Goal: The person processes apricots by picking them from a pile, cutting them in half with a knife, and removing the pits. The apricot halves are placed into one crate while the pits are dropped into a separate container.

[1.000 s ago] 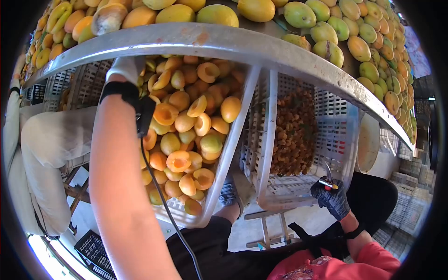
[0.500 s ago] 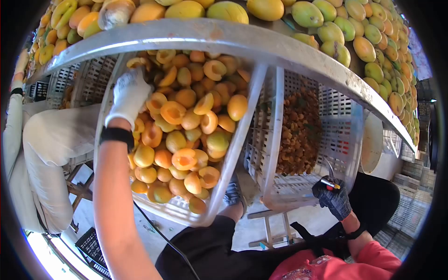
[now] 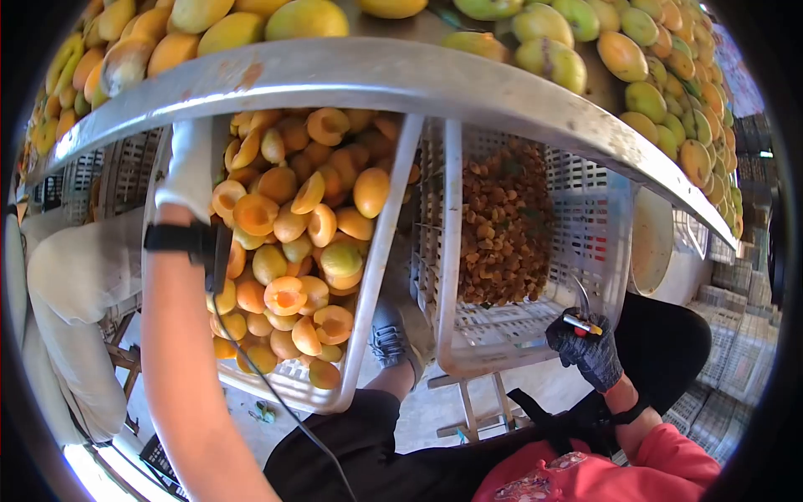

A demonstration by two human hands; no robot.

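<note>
White-gloved, my left hand (image 3: 189, 167) reaches into the left side of the crate of halved fruit (image 3: 355, 335), under the metal table rim; its fingers are hidden there. A black strap with a cabled device is on that wrist. Orange and yellow-green fruit halves (image 3: 286, 295) fill this crate, some with the cut face up. In its dark grey glove, my right hand (image 3: 588, 350) is closed around a small curved knife (image 3: 581, 294), blade pointing up, beside the front right corner of the second crate (image 3: 493, 358). Brown pits (image 3: 506, 226) lie in that crate.
A curved metal table rim (image 3: 360, 75) crosses the view above both crates, with whole mangoes (image 3: 308, 20) heaped behind it. At the left sits another person in pale trousers (image 3: 75, 268). A bucket (image 3: 651, 243) and stacked crates (image 3: 728, 343) stand at the right.
My left hand rose into view over the fruit, then moved back up beneath the rim at the crate's left side. The view has shifted. My right hand keeps its hold on the knife.
</note>
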